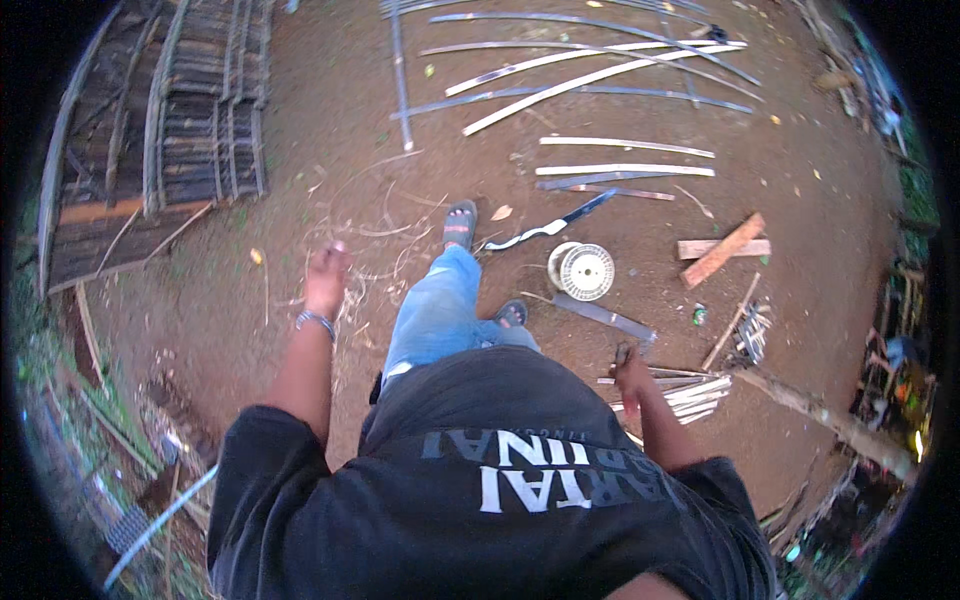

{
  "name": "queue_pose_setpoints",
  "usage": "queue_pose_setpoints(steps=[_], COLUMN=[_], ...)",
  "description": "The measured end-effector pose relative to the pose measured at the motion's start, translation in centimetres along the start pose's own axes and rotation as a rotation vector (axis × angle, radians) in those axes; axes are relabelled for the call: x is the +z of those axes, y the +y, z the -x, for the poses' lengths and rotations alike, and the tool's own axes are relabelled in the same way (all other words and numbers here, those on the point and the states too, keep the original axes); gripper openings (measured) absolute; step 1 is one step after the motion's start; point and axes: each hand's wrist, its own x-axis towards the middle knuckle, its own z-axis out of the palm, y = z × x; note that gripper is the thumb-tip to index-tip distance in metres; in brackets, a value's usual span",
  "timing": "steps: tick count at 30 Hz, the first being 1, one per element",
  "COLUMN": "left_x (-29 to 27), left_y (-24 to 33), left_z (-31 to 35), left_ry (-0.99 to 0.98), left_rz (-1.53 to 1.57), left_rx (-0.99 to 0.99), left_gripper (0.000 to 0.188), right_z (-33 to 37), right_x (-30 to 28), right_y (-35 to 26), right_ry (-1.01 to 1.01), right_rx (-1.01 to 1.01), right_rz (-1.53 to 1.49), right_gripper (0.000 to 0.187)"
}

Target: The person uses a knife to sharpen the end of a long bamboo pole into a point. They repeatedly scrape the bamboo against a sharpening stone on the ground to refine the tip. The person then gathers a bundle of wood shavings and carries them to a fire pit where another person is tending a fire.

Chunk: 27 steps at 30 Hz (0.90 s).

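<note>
My left hand, with a bracelet at the wrist, hangs over the bare ground near some thin curly shavings. Motion smears its fingers, and I see no object in it. On the other side my right hand is closed around something small and dark that I cannot make out. Just beyond it lies a flat grey blade-like piece; whether the hand touches it is unclear. A white plastic spool rests past that piece. Below my right hand is a bundle of pale split strips.
Long bamboo-like strips lie spread over the ground ahead. Two reddish wood blocks cross each other at right. A slatted wooden structure stands at far left. A pole lies at lower right. My sandalled feet are mid-stride.
</note>
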Motion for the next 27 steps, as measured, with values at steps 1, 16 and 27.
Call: queue_pose_setpoints(steps=[1, 16, 27], left_x=[-0.8, -3.4, -6.9], left_y=[-5.1, -34.1, -45.9], left_z=[1.9, 28.3, 23.2], left_ry=[0.004, -0.150, -0.431], left_rz=[-0.189, -0.512, -0.773], left_rx=[0.050, -0.686, -0.744], left_gripper=[0.054, 0.080, 0.085], right_z=[-1.9, -29.3, -32.0], right_x=[0.3, 19.7, 48.5], right_y=[-1.2, -17.6, -26.9], right_ry=[0.013, -0.167, 0.107], right_rx=[-0.039, -0.008, -0.851], right_rz=[-0.023, -0.462, 1.338], right_gripper=[0.055, 0.008, 0.020])
